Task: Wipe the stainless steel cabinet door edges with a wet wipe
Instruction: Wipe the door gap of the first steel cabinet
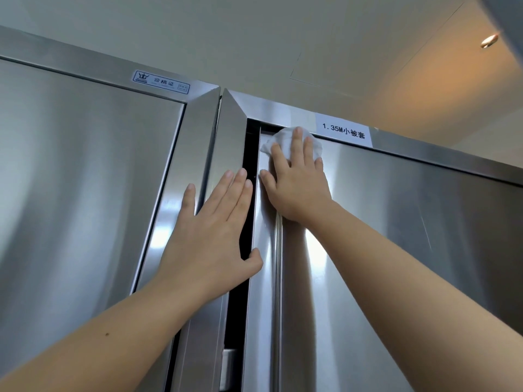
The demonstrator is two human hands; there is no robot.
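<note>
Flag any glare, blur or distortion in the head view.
Head view: hard glare patch on the right door, streaky reflections on the left door; wide-angle splays the cabinet frames; blurred grey edge top right; ceiling lamp casts warm tint; wet wipe and white label sharp.

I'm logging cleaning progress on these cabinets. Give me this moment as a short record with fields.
right hand: flat, presses wet wipe onto top left corner of right door
left hand: flat, fingers straight, rests on left cabinet frame, thumb on the right door's edge
gap: dark, between frame and door edge
label: white, above the right door
</note>
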